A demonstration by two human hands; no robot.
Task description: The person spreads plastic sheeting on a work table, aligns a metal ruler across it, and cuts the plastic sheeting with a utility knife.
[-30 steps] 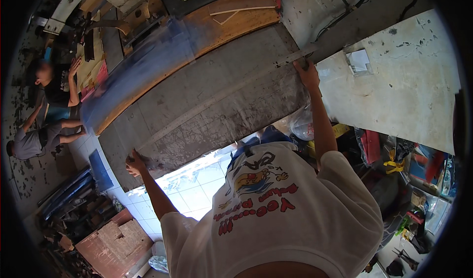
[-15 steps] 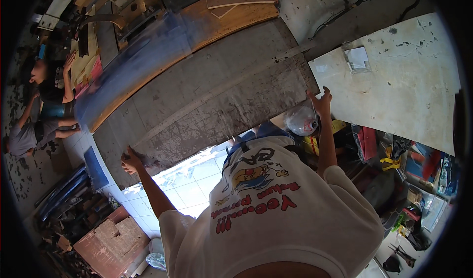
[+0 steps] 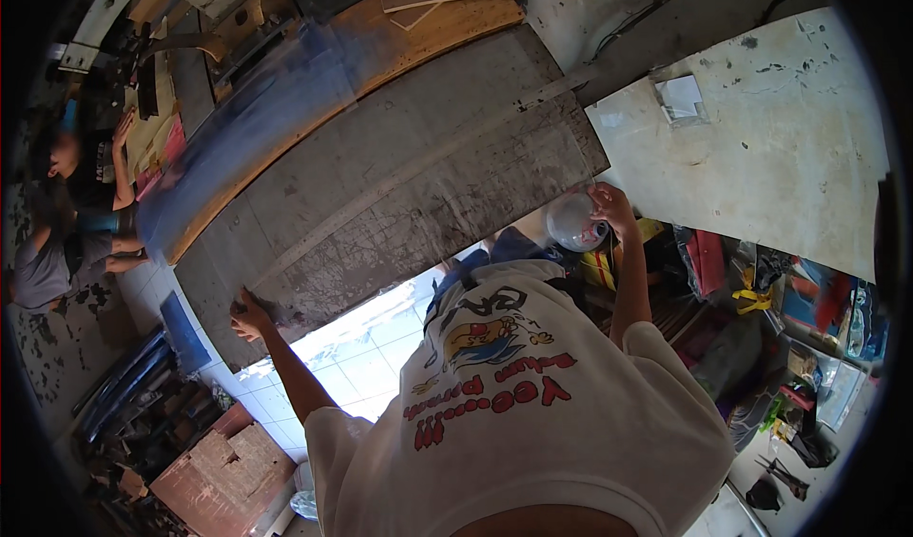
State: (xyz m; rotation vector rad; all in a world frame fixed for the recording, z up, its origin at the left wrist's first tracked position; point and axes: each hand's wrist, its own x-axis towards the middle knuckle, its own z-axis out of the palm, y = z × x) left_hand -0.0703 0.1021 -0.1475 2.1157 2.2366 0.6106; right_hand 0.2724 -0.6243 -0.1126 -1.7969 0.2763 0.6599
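A long, scuffed grey board (image 3: 380, 261) lies slantwise in front of me, its near half heavily scratched. My left hand (image 3: 250, 318) is closed at the board's near left edge, its fingertips on the upper face. Just off the near right corner, my right hand (image 3: 614, 207) has its fingers drawn together; whatever is between them is hidden or too thin to make out. Below and beside those fingers is a round, clear plastic bottle (image 3: 573, 226). A pale strip (image 3: 380, 197) runs lengthwise across the board.
Behind the board is a wooden bench (image 3: 418, 47) with a blue-stained surface. A whitish panel (image 3: 761, 147) stands at right above cluttered bags and tools. Two people are at far left. Wood scraps and a reddish-brown panel (image 3: 223, 485) lie lower left.
My right hand has come off the board's right corner toward me, and its spread fingers have drawn together. My left hand stays at its edge. The view has shifted slightly.
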